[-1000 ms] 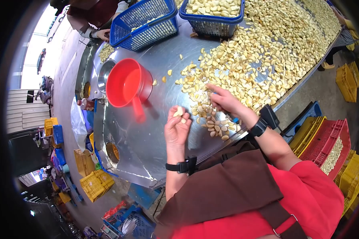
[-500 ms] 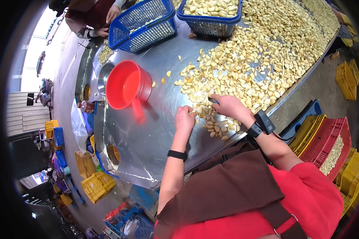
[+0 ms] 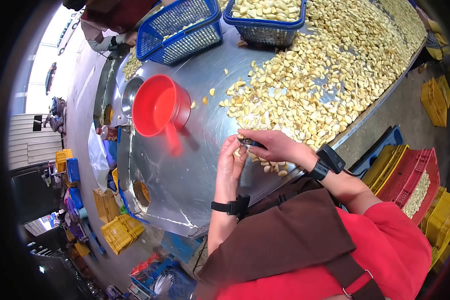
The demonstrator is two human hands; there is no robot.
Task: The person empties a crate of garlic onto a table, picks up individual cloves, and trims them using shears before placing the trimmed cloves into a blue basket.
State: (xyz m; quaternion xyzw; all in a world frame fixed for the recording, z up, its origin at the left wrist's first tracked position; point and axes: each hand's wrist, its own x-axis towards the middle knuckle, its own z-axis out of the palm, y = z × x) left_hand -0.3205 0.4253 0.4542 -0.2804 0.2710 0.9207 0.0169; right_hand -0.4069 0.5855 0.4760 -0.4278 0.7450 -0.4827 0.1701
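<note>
My left hand (image 3: 228,164), palm turned up, is closed around a pale clove-like piece (image 3: 237,151), mostly covered by the fingers. Against it my right hand (image 3: 275,145) grips a small knife (image 3: 247,142) with a dark blade and a bit of blue handle; its exact shape is partly hidden. Both hands meet just above the metal table, at the near end of a wide spread of pale cloves (image 3: 305,107). Several browner cloves (image 3: 270,166) lie under and beside my right hand. To the left stands a red dipper (image 3: 157,112), its handle pointing towards me.
Two blue baskets holding cloves, one at left (image 3: 180,42) and one at right (image 3: 267,32), stand at the far side. A metal bowl (image 3: 130,97) is beyond the dipper. Another person's sleeve (image 3: 100,40) shows at far left. Yellow and red crates (image 3: 410,175) stand right of the table edge (image 3: 365,117).
My right hand has come left and lifted from the cloves to meet the left hand. My left hand has rolled palm up, with a piece now visible in it. The other person's hand has shifted.
</note>
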